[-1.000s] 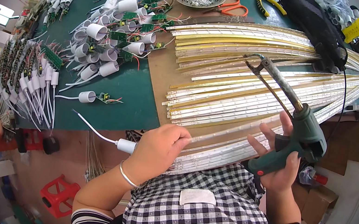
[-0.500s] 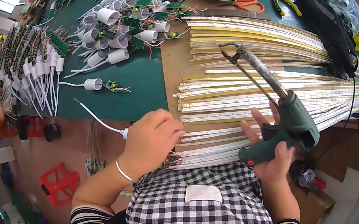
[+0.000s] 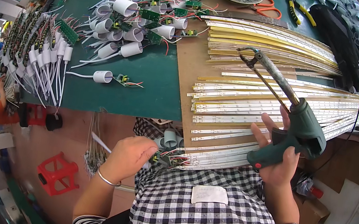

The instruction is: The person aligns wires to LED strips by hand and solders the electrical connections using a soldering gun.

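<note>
In my right hand point(image 3: 281, 168) is a green soldering gun point(image 3: 301, 129), gripped round its handle with some fingers spread. Its metal barrel and bent tip point up and left above the LED strips point(image 3: 231, 108). My left hand point(image 3: 130, 158) is closed low at the table's front edge, over my lap. A white cable point(image 3: 102, 142) sticks out to the left of it, and the part inside the fingers is hidden. Beside its fingertips lie white plastic caps point(image 3: 169, 138) and small circuit boards with red and white wires point(image 3: 179, 160), at the ends of the nearest strips.
Many white caps with green boards point(image 3: 125, 7) cover the table's left half, and one corded cap point(image 3: 103, 76) lies apart. Behind the strips are a metal bowl point(image 3: 257, 1), orange scissors point(image 3: 268, 8), pliers point(image 3: 305, 13) and a black sleeve-like bundle point(image 3: 334, 38). A red stool point(image 3: 58, 173) stands on the floor.
My left hand has moved down and left, drawing the white cable off the table edge. Caps and boards at my lap have come into sight. The soldering gun stays over the strips.
</note>
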### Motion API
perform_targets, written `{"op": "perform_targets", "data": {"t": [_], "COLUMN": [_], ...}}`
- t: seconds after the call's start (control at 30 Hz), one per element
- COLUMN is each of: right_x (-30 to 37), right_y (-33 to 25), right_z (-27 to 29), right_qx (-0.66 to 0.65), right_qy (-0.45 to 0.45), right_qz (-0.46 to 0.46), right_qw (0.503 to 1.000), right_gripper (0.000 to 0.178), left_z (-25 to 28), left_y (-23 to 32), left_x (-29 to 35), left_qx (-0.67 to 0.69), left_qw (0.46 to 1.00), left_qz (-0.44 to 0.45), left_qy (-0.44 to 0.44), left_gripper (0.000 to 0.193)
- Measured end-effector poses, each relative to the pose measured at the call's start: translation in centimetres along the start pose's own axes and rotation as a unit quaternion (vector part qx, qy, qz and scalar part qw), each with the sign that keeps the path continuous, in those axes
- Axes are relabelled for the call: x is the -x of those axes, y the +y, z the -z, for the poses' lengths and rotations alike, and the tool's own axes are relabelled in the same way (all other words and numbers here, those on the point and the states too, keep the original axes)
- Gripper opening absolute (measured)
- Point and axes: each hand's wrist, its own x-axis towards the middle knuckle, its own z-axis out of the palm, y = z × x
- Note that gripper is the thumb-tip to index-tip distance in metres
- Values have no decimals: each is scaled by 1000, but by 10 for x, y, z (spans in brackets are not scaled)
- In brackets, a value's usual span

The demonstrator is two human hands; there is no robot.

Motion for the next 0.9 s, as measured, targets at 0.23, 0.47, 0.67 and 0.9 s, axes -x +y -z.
{"op": "perform_targets", "data": {"t": [0.23, 0.47, 0.67, 0.9], "right_x": [4, 10, 12, 15], "right_y": [-3, -9, -17, -15], "right_z": [4, 3, 6, 6], "right_qx": [-2, 0, 7, 5], "right_qy": [-12, 16, 6, 29], "right_qz": [29, 45, 67, 67], "right_qw": [1000, 999, 998, 997], "right_gripper": [77, 77, 74, 76], "left_z": [14, -5, -6, -7], "left_y": [20, 35, 41, 53], "left_x": [-33, -78, -97, -96], "left_qx": [-102, -134, -126, -201], "left_qw": [972, 927, 937, 928], "left_qz": [-136, -309, -306, -298], "left_qy": [164, 164, 114, 100], "left_gripper": [10, 19, 18, 14]}}
